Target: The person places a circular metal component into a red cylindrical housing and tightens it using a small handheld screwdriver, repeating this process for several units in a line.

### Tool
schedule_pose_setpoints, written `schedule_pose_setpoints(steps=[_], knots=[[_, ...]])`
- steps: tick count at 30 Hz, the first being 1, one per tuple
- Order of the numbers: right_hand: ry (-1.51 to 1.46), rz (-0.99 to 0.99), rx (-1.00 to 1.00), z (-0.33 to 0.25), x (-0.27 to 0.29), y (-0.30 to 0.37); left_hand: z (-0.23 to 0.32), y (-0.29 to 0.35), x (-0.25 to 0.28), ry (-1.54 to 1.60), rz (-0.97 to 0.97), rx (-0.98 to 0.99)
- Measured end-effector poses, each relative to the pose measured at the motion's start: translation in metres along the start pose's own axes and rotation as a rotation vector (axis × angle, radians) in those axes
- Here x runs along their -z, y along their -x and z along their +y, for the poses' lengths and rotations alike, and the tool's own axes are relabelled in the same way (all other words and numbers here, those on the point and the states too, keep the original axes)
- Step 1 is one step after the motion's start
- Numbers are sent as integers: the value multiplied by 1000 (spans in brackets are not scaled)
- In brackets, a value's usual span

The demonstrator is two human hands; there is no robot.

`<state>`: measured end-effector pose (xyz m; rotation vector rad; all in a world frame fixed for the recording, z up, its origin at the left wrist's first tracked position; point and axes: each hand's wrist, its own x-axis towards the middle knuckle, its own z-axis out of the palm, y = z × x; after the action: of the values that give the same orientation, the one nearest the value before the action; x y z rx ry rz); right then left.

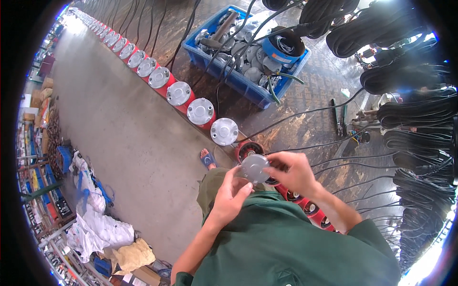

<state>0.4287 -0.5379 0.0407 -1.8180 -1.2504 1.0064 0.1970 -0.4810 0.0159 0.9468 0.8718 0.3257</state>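
Observation:
A round grey metal end cap [255, 168] is held between my two hands in front of my body. My left hand [230, 194] pinches its left and near rim between thumb and fingers. From the right, my right hand [296, 174] grips the opposite edge, its fingers slightly blurred. Just beyond the cap, a red cylindrical housing [249, 148] is uncapped, showing a dark inside. Further up the row, a capped red cylinder [224, 131] has a grey disc on top. More uncapped red cylinders [312, 209] run past my right forearm.
A blue crate [229, 76] on the worktable holds loose grey caps, a hammer [220, 35] and a blue tub [282, 47]. Pliers [272, 89] with green handles lean over its edge. Coiled black cables [420, 114] hang at right. White sacks [102, 231] lie on the floor at left.

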Motion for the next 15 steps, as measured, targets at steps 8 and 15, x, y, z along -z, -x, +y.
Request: schedule_pose_setpoints(steps=[8,15], knots=[[-137,-160,-156,19,8,-39,-18,-52,-2,-708,285,-719],[-3,-177,-128,21,4,-54,-28,-63,-2,-611,274,-698]])
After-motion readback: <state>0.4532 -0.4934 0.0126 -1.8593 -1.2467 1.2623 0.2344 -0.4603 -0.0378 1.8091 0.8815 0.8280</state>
